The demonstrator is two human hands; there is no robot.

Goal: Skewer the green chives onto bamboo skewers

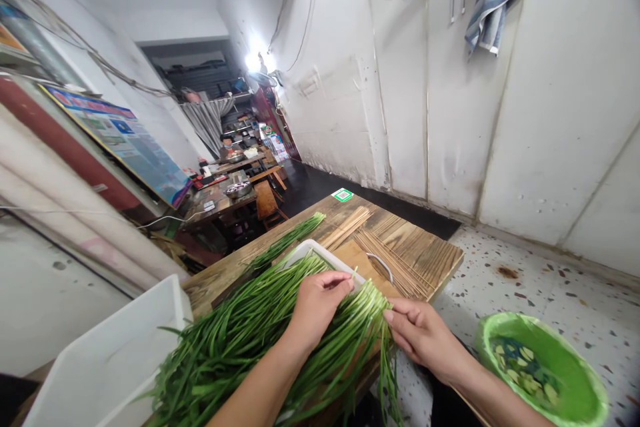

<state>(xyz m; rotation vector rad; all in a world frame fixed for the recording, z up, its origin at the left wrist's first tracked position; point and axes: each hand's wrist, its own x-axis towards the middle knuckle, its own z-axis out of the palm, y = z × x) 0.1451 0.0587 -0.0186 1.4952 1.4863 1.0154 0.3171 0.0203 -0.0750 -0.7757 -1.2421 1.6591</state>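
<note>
A large pile of garlic chives (240,320) lies in and over a white tray (313,245), leaves toward me. My left hand (323,303) is closed in a pinch above the pile, with a pale chive stalk end (355,272) at its fingertips. My right hand (417,330) grips the right end of a row of chives (367,303) lined up side by side, their leaves hanging down. A thin stick shows below my right wrist; whether it runs through the row is hidden. Bamboo skewers (395,263) lie just beyond my right hand.
A cutting board (355,257) with a metal handle lies on the wooden table (430,247). A small chive bundle (287,239) and more skewers (345,227) are beyond the tray. A white bin (110,353) stands left, a green lined basin (565,360) with scraps right.
</note>
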